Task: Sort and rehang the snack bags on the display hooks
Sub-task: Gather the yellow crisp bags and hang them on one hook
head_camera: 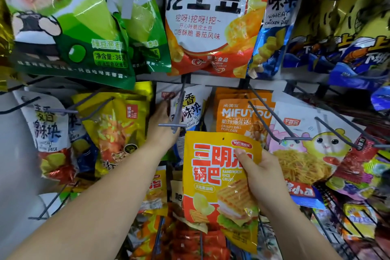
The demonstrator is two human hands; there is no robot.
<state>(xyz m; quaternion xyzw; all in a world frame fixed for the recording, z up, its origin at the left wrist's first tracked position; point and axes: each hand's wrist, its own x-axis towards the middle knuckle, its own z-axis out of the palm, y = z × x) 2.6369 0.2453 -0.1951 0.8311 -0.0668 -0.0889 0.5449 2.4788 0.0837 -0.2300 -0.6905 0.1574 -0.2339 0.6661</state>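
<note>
Right now my right hand (259, 175) grips the yellow bag (213, 177) just below the hook (179, 107), while my left hand (162, 124) rests against the white bag (190, 108) hanging there; whether those fingers (165, 101) pinch it I cannot tell. If I miss the bag's small hole, it could tear or drop

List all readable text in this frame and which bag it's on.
"wawa!", "挖土豆": red-orange bag, top centre.
"净含量:36克": green bag, top left.
"MIFUYOU", "CRISPY BALL POPCORN": orange bag.
"SANDWICH RICE CRUST": yellow bag; the right hand grips it.
"WHEAT CHICKEN PIE": blue bag, end cut off.
Remaining print is blurred or too small.
</note>
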